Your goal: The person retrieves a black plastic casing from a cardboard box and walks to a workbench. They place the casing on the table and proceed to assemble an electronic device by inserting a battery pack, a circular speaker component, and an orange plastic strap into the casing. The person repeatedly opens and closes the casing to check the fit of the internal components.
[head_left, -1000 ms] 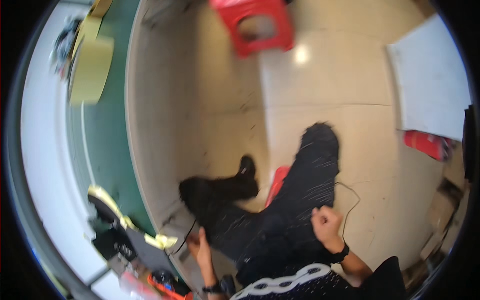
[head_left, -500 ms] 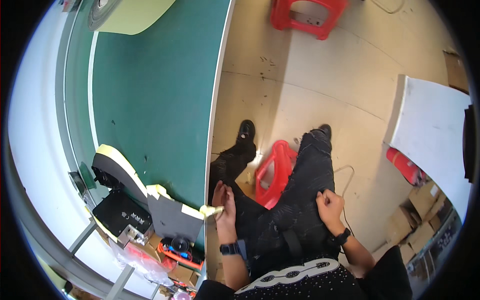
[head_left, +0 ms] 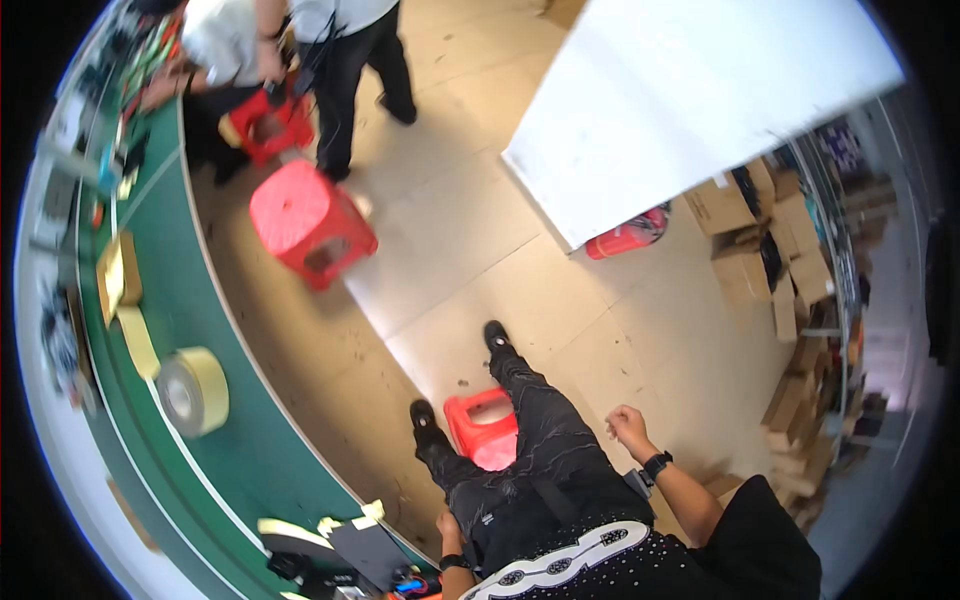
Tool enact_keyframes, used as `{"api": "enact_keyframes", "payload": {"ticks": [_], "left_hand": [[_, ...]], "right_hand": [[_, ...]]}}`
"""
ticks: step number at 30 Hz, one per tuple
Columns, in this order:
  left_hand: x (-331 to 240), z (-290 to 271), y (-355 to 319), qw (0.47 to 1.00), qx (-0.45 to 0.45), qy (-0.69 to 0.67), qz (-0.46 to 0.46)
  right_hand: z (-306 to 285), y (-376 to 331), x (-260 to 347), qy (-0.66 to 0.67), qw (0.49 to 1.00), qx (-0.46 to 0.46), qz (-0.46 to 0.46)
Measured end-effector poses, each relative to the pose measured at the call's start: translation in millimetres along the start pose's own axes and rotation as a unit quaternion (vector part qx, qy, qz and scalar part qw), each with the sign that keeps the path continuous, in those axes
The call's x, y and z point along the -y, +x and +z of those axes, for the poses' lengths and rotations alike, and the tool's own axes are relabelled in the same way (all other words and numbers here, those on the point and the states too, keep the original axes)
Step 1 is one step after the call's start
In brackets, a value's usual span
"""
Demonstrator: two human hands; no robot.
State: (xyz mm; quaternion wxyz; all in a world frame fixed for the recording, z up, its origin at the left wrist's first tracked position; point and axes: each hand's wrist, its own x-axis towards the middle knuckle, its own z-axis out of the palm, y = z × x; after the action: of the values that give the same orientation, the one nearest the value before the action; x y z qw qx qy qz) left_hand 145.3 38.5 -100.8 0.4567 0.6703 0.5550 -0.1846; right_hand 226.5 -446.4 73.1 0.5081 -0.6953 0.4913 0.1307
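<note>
Left hand point(head_left: 450, 522) is resting on the person's own left thigh, right by the counter point(head_left: 250, 450) edge. It is gripping nothing I can see, and it is too small to tell whether the fingers are flat or curled. The nearest thing to it is a dark sheet point(head_left: 365, 550), lying flat on the green counter at its near edge, just beside that hand but not touching it. Yellow tape scraps point(head_left: 366, 512) are sticking up along the sheet's top edge.

Right hand point(head_left: 628, 425) is hanging out to the side over the floor point(head_left: 470, 250), fingers curled into a loose, empty fist, well apart from the counter.

Judging the step: nothing is being worked yet. The person is sitting on a red stool point(head_left: 485, 430) with the body turned away from the counter. Any reach for the sheet is calling for a turn to the left first, and the left hand is the closer one.

Counting:
- Three red stools: the one under the person, a free one point(head_left: 310, 222), and one by the others point(head_left: 268, 120).
- One big yellowish tape roll point(head_left: 192, 392) lying on the counter.
- One small cardboard box point(head_left: 120, 275) on the counter.
- One white board point(head_left: 690, 90).
- One red extinguisher point(head_left: 630, 235) lying at the board's corner.
- Many stacked cartons point(head_left: 760, 260) along the right wall.
- Two other people point(head_left: 350, 40) standing at the far end of the counter.
</note>
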Motion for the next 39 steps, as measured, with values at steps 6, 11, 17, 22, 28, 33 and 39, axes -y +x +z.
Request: {"api": "enact_keyframes", "payload": {"ticks": [6,11,17,22,28,33,39], "left_hand": [[-158.0,-1.4,-13.8,0.928,0.245,0.264,-0.096],[-302.9,141.9,-95.4,0.879,0.339,0.325,0.083],[-378.8,322.6,-289.9,0.743,0.509,0.400,0.168],[-376.0,451.3,-442.4,0.369,0.637,0.621,0.269],[-314.9,597.9,-548.3,0.176,0.540,0.709,0.418],[-251.8,769.6,-630.3,0.178,0.592,0.591,0.518],[-178.0,923.7,-764.7,0.173,0.700,0.573,0.390]], "right_hand": [[-53.0,-7.6,-178.6,-0.287,0.949,-0.123,-0.050],[-70.9,-63.3,-170.9,-0.067,0.941,-0.327,0.063],[-144.0,-82.3,-168.9,0.047,0.883,-0.429,0.182],[-166.2,-33.4,-171.5,0.143,0.828,-0.477,0.257],[-289.6,17.8,-200.9,0.231,0.828,-0.469,0.200],[-402.6,73.4,-250.0,0.235,0.846,-0.430,0.210],[-470.3,76.5,-313.5,0.240,0.743,-0.545,0.306]]}}
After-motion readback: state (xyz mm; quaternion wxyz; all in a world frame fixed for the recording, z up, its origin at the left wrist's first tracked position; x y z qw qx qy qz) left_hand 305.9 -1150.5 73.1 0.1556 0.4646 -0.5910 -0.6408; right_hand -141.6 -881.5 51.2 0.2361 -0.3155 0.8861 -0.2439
